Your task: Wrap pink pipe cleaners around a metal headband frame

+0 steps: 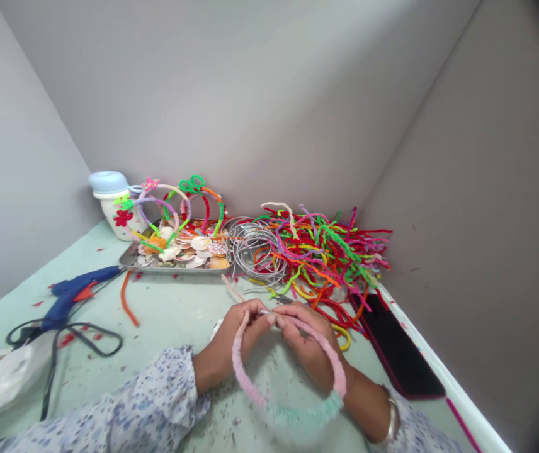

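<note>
A fuzzy ring, pink on its sides and mint green at the bottom, hangs between my hands above the table. My left hand pinches its upper left part, where a pale pink pipe cleaner end sticks out past the fingers. My right hand is closed on the ring's upper right part. The fingertips of both hands meet at the top of the ring, where a short greyish stretch shows between them.
Behind my hands are a metal tray of shells, coiled wire and a pipe cleaner heap. A blue glue gun with a looping cable lies left, a black phone right. Decorated hoops and a white bottle stand behind.
</note>
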`<state>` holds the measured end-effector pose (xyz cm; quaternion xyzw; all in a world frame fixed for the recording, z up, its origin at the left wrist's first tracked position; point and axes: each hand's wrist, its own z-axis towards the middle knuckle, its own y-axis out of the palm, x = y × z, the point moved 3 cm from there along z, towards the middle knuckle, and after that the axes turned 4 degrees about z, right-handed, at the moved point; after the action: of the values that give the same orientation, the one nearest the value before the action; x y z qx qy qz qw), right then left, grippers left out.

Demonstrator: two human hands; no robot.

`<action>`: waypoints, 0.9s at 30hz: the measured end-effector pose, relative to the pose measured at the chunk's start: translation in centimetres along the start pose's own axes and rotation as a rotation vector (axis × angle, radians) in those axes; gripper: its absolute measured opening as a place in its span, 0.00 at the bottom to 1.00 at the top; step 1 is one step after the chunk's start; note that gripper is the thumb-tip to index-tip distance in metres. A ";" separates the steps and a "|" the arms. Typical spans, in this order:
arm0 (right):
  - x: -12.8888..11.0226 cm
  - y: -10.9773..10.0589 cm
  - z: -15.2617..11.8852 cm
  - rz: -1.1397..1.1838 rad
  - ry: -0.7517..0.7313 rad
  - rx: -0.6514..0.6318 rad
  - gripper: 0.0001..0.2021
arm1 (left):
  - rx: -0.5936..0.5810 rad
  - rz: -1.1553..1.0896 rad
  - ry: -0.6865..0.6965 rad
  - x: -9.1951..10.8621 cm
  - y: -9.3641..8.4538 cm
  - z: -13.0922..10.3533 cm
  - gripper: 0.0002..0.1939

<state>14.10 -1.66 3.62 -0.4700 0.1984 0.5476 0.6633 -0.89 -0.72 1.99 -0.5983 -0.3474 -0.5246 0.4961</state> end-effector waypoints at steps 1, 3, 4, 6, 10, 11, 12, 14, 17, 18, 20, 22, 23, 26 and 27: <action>0.0 0.0 0.0 -0.005 0.001 -0.007 0.07 | 0.001 0.006 -0.003 0.0 0.0 0.0 0.12; 0.0 0.0 -0.1 -0.020 0.003 -0.014 0.07 | 0.001 0.017 -0.010 -0.2 0.0 0.0 0.12; 0.0 0.0 -0.1 -0.027 0.001 -0.014 0.07 | -0.002 0.020 -0.015 -0.2 0.0 0.0 0.12; 0.0 0.0 -0.3 -0.039 -0.014 -0.013 0.07 | -0.008 0.019 -0.019 -0.2 0.0 0.0 0.12; 0.1 0.0 -0.4 -0.058 -0.045 0.010 0.06 | -0.022 -0.004 -0.014 -0.1 0.0 0.0 0.11; 0.1 0.0 -0.4 -0.059 -0.053 0.015 0.06 | -0.025 -0.008 -0.015 -0.1 0.0 0.0 0.11; 0.0 0.1 -0.4 -0.058 -0.062 0.021 0.06 | -0.028 -0.011 -0.019 -0.1 0.0 0.0 0.11; -0.1 0.1 -0.3 -0.055 -0.073 0.025 0.06 | -0.026 -0.014 -0.028 -0.1 0.0 0.1 0.11; -0.1 0.1 -0.1 -0.058 -0.059 0.020 0.07 | -0.004 -0.022 -0.049 -0.1 0.0 0.2 0.11; -0.1 0.1 -0.1 -0.063 -0.050 0.017 0.07 | 0.004 -0.022 -0.055 -0.2 0.0 0.3 0.12; 0.0 0.2 -0.1 -0.082 -0.041 0.015 0.07 | 0.017 -0.018 -0.063 -0.2 0.0 0.4 0.12; 0.1 0.2 -0.1 -0.101 -0.043 0.018 0.07 | 0.019 -0.019 -0.066 -0.1 0.0 0.4 0.12; 0.1 0.2 -0.1 -0.109 -0.049 0.020 0.07 | 0.015 -0.022 -0.066 -0.1 -0.1 0.4 0.12; 0.2 0.1 -0.2 -0.117 -0.063 0.031 0.07 | 0.000 -0.034 -0.061 0.1 0.0 0.2 0.13; 0.2 0.1 -0.2 -0.118 -0.064 0.033 0.07 | -0.002 -0.035 -0.056 0.2 0.0 0.1 0.13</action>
<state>14.10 -1.77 3.32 -0.4522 0.1579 0.5189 0.7080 -0.84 -0.60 2.21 -0.6071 -0.3712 -0.5165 0.4763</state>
